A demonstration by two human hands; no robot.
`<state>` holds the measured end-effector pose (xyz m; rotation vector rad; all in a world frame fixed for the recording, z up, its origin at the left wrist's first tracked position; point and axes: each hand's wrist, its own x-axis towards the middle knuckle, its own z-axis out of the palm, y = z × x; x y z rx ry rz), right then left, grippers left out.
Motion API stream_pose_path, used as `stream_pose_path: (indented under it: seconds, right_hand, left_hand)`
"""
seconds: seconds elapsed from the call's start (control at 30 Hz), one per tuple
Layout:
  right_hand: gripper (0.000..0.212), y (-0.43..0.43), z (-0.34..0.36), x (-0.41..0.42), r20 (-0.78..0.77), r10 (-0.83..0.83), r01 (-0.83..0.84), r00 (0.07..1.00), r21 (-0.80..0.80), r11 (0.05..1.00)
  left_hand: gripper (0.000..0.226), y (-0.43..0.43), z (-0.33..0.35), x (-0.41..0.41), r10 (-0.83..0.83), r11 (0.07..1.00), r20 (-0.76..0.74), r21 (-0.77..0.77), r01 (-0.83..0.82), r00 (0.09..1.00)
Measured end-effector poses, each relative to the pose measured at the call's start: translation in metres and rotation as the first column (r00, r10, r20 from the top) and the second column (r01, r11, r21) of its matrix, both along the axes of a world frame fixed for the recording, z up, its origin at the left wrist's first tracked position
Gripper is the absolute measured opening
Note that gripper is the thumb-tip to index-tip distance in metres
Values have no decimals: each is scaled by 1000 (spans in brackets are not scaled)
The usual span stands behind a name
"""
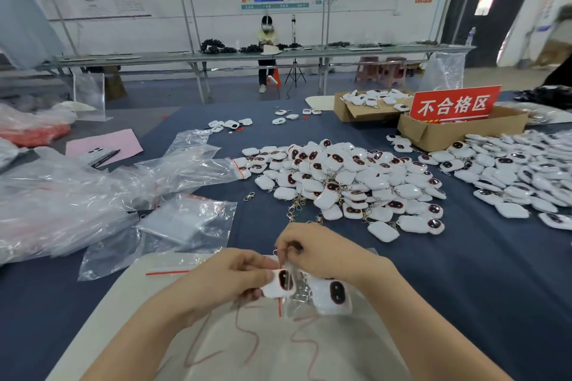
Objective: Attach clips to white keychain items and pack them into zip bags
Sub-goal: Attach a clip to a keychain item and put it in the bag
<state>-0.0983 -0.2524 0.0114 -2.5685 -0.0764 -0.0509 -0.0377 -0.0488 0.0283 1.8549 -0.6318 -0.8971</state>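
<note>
My left hand (235, 272) grips a white keychain item (278, 283) with a dark oval face, close to my body at the lower middle. My right hand (322, 254) pinches the edge of a clear zip bag (294, 297) and a metal clip right above that item. A second white keychain item (332, 294) lies inside the bag under my right wrist. A big heap of white keychain items (349, 182) covers the blue cloth beyond my hands, with loose metal clips (294, 207) at its near edge.
Empty zip bags (185, 223) and crumpled plastic (62, 195) lie at the left. Two cardboard boxes (439, 133) with a red sign (455, 105) stand back right, beside more white items (520, 176). A pink sheet (105, 142) holds a pen. A seated person (266, 49) works far off.
</note>
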Motion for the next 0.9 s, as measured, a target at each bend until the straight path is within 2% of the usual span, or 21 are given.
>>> stream_pose_path:
  seconds: [0.17, 0.37, 0.47, 0.6, 0.73, 0.9]
  right_hand:
    - [41, 0, 10, -2, 25, -57, 52, 998, 184, 982]
    - [34, -1, 11, -3, 27, -68, 52, 997, 380, 923]
    - [31, -9, 7, -6, 74, -210, 161, 975, 418, 894]
    - [31, -23, -10, -27, 135, -391, 322, 910, 361, 875]
    - [31, -27, -29, -39, 120, -345, 336, 931, 94, 937]
    - [31, -27, -33, -37, 181, -322, 322, 929, 29, 946]
  left_hand:
    - [15, -11, 0, -7, 94, 994, -70, -50, -98, 993]
    - [12, -26, -2, -9, 213, 969, 5, -132, -211, 977]
    - [7, -29, -4, -9, 278, 947, -69, -145, -286, 958]
    - [11, -23, -7, -5, 317, 934, -159, -119, -337, 935]
    - [12, -19, -9, -1, 271, 957, -119, -69, -281, 955]
    - [14, -17, -6, 3, 175, 984, -44, -3, -176, 983]
